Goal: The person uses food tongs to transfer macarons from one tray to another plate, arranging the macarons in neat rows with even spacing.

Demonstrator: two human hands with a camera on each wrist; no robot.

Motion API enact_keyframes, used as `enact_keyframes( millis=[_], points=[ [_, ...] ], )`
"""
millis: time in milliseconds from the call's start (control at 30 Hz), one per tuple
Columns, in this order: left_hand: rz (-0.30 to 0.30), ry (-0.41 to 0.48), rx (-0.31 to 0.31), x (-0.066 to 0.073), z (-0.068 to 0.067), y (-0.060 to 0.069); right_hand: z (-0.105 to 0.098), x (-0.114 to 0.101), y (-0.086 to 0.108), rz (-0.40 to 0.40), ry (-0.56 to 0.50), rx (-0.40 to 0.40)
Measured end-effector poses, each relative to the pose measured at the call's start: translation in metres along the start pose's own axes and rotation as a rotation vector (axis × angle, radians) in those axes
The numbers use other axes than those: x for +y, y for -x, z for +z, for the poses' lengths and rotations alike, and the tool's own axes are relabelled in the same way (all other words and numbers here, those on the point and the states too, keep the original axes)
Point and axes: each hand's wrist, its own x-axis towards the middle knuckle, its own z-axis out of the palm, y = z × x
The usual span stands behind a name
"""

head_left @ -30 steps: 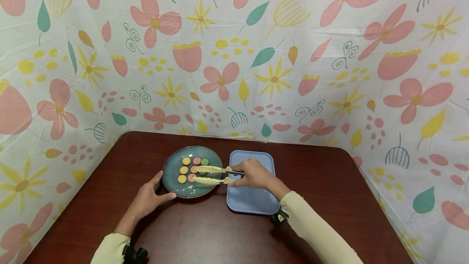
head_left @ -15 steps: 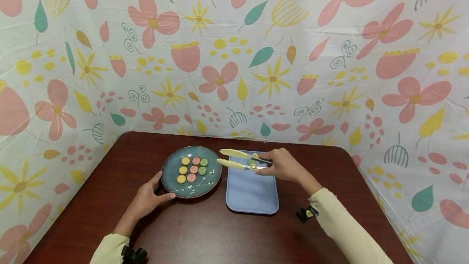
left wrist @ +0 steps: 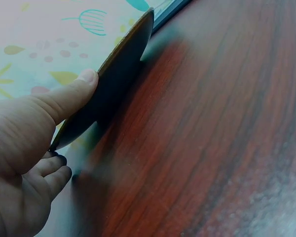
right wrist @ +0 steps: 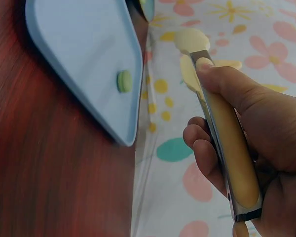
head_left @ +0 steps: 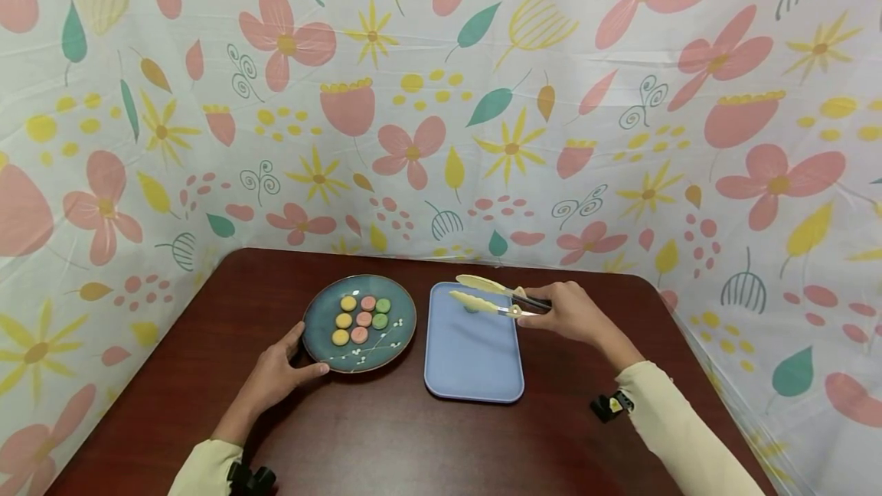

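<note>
My left hand [head_left: 276, 372] holds the rim of a round blue-green plate [head_left: 368, 358], its thumb and fingertips at the edge in the left wrist view. Several macarons stand in rows on the plate: yellow [head_left: 344, 321], pink [head_left: 364, 318] and green [head_left: 380, 321]. The right hand [head_left: 575, 312] grips silver tongs with cream tips [head_left: 482, 293]; their tips are apart with nothing between them, over the far part of a light blue tray [head_left: 474, 366]. A green macaron [right wrist: 124, 81] lies on that tray, partly covered by the tongs in the head view.
Plate and tray stand side by side on a dark reddish-brown wooden table [head_left: 386, 442], with a narrow gap between them. A flower-patterned cloth [head_left: 413, 136] rises behind the table and along both sides.
The right hand has carried the tongs rightward from above the plate to above the tray. The macarons that the tongs partly covered now show fully. My left hand stays at the plate.
</note>
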Motion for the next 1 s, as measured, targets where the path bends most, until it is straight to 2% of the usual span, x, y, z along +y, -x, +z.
enact_keyframes(
  millis=[533,1000],
  points=[
    [0.008,-0.007,0.02,-0.004,0.001,-0.002,0.011,0.036,0.01,0.05,0.007,-0.028],
    [0.01,-0.001,0.014,-0.003,0.001,-0.001,0.025,0.049,0.008,0.107,-0.027,-0.068]
  ],
)
